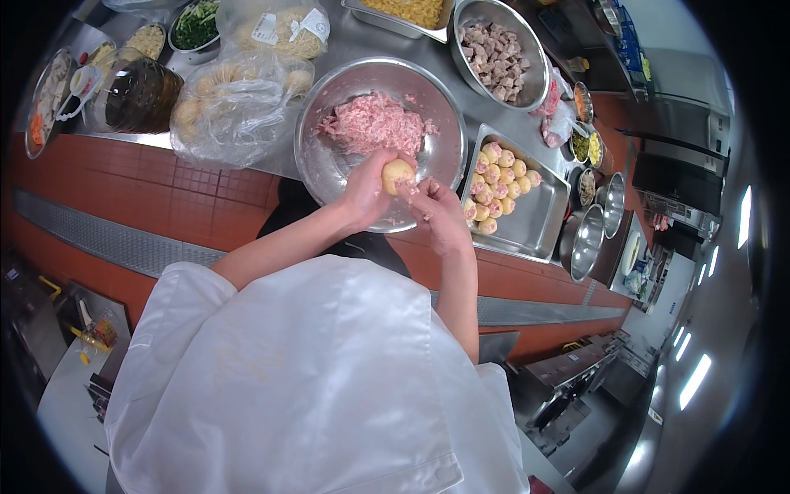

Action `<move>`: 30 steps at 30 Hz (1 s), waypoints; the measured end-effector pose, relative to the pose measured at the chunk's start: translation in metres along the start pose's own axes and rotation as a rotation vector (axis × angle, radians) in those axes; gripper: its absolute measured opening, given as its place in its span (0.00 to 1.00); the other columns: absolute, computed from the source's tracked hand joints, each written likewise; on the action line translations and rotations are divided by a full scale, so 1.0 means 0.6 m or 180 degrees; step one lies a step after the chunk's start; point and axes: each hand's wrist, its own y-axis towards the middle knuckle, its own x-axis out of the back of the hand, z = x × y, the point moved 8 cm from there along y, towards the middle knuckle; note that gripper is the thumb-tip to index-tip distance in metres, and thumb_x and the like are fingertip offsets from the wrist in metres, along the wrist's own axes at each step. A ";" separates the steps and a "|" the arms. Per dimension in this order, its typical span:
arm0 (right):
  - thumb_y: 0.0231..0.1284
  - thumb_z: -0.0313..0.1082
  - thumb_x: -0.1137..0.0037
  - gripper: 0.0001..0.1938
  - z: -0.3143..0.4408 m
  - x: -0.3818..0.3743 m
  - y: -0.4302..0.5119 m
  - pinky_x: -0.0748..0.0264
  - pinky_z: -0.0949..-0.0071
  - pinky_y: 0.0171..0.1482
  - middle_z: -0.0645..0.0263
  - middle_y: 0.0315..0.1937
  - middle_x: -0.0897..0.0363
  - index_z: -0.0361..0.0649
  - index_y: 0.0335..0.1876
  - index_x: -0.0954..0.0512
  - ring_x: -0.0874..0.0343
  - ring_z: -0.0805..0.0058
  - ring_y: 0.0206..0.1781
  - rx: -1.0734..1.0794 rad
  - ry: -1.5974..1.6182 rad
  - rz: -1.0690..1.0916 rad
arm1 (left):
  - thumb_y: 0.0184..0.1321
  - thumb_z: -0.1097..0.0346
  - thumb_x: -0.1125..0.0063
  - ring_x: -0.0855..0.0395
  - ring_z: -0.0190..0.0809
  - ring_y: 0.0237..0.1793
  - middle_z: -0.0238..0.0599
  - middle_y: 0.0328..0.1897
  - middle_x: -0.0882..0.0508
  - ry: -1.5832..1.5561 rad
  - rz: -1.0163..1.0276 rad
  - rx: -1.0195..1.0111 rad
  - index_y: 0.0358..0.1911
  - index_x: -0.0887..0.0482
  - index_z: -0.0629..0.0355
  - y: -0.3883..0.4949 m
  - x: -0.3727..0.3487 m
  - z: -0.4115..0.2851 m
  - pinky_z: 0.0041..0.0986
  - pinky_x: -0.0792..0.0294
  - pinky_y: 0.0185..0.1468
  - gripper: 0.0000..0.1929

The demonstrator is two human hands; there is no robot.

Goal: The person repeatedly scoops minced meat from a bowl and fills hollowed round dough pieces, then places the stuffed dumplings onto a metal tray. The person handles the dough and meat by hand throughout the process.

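Note:
My left hand point(368, 188) holds a round pale-yellow ball point(398, 176), perhaps tofu puff or dough, over the near side of a large steel bowl point(380, 65). Raw pink minced meat point(376, 123) lies in a heap in that bowl. The fingers of my right hand point(441, 213) touch the ball's right side, where some mince shows; bits of mince cling to the fingers. Right of the bowl, a rectangular steel tray point(543, 228) holds several such balls point(497, 185) with mince showing at their openings, packed towards its left side.
Clear plastic bags of pale round pieces point(231, 111) and a large jar of dark liquid point(139, 96) stand left. Behind are a bowl of diced meat point(497, 58) and a tray of yellow pieces point(407, 8). Steel bowls point(583, 244) stand at the right.

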 end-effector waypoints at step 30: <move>0.60 0.35 0.28 0.25 0.050 -0.072 -0.090 0.18 0.63 0.43 0.57 0.50 0.27 0.51 0.65 0.18 0.19 0.62 0.42 0.2847 -0.3546 -0.0944 | 0.70 0.56 0.45 0.16 0.40 0.41 0.37 0.40 0.16 -0.0104 -0.0863 0.0573 0.43 0.17 0.55 -0.013 0.039 0.019 0.36 0.22 0.47 0.11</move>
